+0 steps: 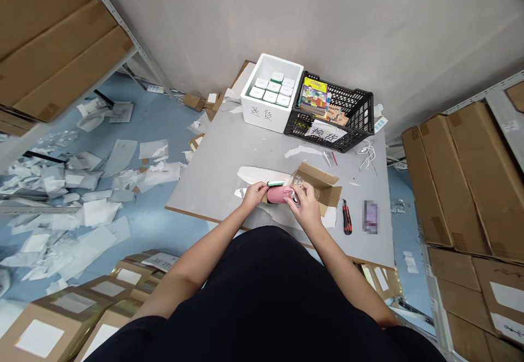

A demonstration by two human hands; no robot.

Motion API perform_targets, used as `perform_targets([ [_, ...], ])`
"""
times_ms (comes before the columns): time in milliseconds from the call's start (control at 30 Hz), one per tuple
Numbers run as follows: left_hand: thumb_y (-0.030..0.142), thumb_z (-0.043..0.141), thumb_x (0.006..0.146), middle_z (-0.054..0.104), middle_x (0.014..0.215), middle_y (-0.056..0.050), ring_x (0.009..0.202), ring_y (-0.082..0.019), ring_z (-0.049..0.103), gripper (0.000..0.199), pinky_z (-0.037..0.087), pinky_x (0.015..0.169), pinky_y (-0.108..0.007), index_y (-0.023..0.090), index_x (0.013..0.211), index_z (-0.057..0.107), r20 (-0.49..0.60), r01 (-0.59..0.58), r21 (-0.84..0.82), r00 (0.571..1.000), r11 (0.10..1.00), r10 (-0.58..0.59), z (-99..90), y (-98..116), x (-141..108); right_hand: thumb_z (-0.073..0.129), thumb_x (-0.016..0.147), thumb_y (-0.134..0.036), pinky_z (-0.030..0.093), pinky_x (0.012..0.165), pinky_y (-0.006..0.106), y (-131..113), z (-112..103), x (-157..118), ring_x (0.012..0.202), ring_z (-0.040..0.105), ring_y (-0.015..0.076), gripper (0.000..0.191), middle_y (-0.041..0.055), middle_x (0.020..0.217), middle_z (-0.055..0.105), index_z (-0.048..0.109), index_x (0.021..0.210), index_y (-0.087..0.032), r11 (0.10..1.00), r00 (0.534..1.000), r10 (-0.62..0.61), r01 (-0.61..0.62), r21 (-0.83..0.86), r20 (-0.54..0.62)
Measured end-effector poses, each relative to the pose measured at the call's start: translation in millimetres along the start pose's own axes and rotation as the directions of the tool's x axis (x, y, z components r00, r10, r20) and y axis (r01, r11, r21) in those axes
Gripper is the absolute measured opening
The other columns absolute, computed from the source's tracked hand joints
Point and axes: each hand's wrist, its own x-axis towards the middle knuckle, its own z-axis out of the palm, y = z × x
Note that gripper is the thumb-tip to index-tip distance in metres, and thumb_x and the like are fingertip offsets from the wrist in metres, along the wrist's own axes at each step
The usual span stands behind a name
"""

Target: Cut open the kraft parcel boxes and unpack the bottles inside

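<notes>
A pink bottle point(277, 194) with a silvery end lies sideways between my hands, close to the near edge of the grey table point(213, 179). My right hand point(306, 206) is closed around its right end. My left hand point(254, 196) pinches a small white and green box point(278, 183) at the bottle's left end. Part of that box is hidden, and I cannot tell how far the bottle sits inside it. Just behind my right hand is an open brown carton point(317, 179). White wrapping point(257, 174) lies under and behind the bottle.
A white foam box point(262, 115) holds several small white boxes. Beside it, a black crate point(360, 113) contains books point(314, 95). A red and black utility knife point(347, 217) and a pixelated item point(370, 217) lie right. Shelves with cartons point(466, 171) flank the table; paper scraps point(98, 209) litter the floor.
</notes>
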Motion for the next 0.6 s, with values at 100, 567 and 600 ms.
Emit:
perform_targets([
  [100, 0.032, 0.054, 0.085, 0.069, 0.082, -0.003, 0.075, -0.016, 0.060, 0.020, 0.043, 0.069, -0.025, 0.017, 0.082, 0.067, 0.008, -0.016, -0.011, 1.000, 1.000, 0.016, 0.7, -3, 1, 0.059, 0.087, -0.040, 0.050, 0.086, 0.040, 0, 0, 3, 0.107, 0.054, 0.0288, 0.039, 0.0123, 0.123, 0.047, 0.059, 0.124, -0.029, 0.996, 1.000, -0.020, 0.021, -0.090, 0.012],
  [567, 0.039, 0.052, 0.085, 0.069, 0.077, -0.001, 0.072, -0.015, 0.060, 0.025, 0.045, 0.067, -0.024, 0.018, 0.079, 0.066, 0.060, -0.011, -0.064, 0.998, 0.998, 0.015, 7.9, -10, 3, 0.064, 0.084, -0.050, 0.040, 0.076, 0.034, 0, 45, 19, 0.089, 0.054, 0.0258, 0.045, 0.0120, 0.103, 0.055, 0.059, 0.121, -0.026, 0.901, 0.949, -0.080, 0.199, -0.385, 0.304],
  [600, 0.039, 0.052, 0.084, 0.068, 0.077, -0.001, 0.072, -0.015, 0.060, 0.025, 0.045, 0.067, -0.024, 0.018, 0.080, 0.066, 0.060, -0.011, -0.075, 0.998, 0.997, 0.016, 8.0, -12, 3, 0.065, 0.083, -0.051, 0.039, 0.077, 0.035, 4, 51, 19, 0.090, 0.053, 0.0265, 0.046, 0.0122, 0.102, 0.055, 0.060, 0.121, -0.025, 0.904, 0.949, -0.079, 0.198, -0.379, 0.306],
])
